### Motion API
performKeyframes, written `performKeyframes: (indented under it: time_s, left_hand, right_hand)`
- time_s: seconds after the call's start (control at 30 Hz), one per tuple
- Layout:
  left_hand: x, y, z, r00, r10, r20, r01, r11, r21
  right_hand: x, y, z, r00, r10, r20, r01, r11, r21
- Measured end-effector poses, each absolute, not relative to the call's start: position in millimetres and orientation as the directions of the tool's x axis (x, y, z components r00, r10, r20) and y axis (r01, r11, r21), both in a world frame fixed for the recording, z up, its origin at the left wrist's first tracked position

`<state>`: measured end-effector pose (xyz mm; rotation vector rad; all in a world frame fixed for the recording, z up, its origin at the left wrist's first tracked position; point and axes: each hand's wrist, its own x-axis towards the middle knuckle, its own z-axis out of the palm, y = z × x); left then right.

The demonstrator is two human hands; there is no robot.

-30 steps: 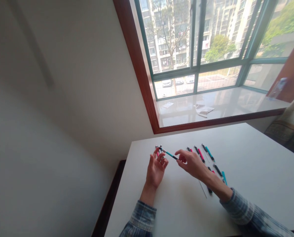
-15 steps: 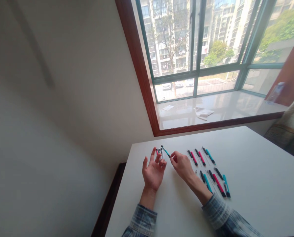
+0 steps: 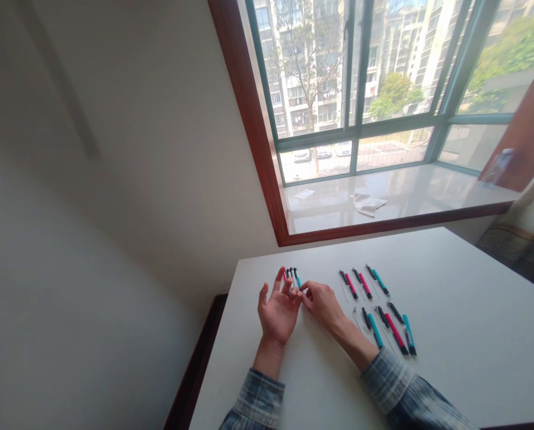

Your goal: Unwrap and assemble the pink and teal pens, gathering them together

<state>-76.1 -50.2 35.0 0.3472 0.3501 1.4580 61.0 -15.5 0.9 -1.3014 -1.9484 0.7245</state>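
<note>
My right hand (image 3: 323,303) pinches the lower end of a teal pen (image 3: 298,278) near the far left of the white table (image 3: 330,382). That pen lies alongside several other pens (image 3: 289,274), one with a pink part, in a close row. My left hand (image 3: 279,316) is palm up with its fingers apart, just in front of this row. It partly hides the pens, and whether its curled fingers touch them I cannot tell. To the right, in two rows, are pen parts: pink barrels (image 3: 352,286), teal barrels (image 3: 375,331), black pieces (image 3: 366,318) and thin refills.
A wall (image 3: 137,239) runs along the left of the table. Behind it is a window with a reddish-brown frame (image 3: 258,143); on the sill lie a crumpled cloth (image 3: 368,205) and a clear bottle (image 3: 497,168). A curtain (image 3: 513,233) hangs at the right.
My right hand has moved left and slightly down, bringing the teal pen from a slant into line beside the other pens. My left hand has stayed nearly still.
</note>
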Motion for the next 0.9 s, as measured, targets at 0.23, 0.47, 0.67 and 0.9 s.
performKeyframes:
  time_s: [0.23,0.47,0.67,0.9]
  left_hand:
    - [-72.8,-48.1,33.9,0.079,0.996,-0.051,-0.907,0.093,0.412]
    - [-77.2,-48.0,30.7,0.078,0.996,-0.049,-0.916,0.091,0.391]
    - [-76.5,-44.1,25.5,0.086,0.995,-0.052,-0.897,0.1,0.43]
    - [-65.3,-46.4,26.7,0.092,0.995,-0.031,-0.83,0.094,0.549]
  right_hand:
    - [66.6,-16.5,7.7,-0.322,0.915,0.243,0.563,0.392,-0.727]
    - [110.6,-16.8,29.9,-0.422,0.826,0.373,0.502,0.555,-0.663]
    - [192.9,-6.9,40.1,-0.534,0.809,0.245,0.549,0.552,-0.628]
    - [222.7,-5.4,20.6,-0.653,0.74,0.161,0.544,0.606,-0.58]
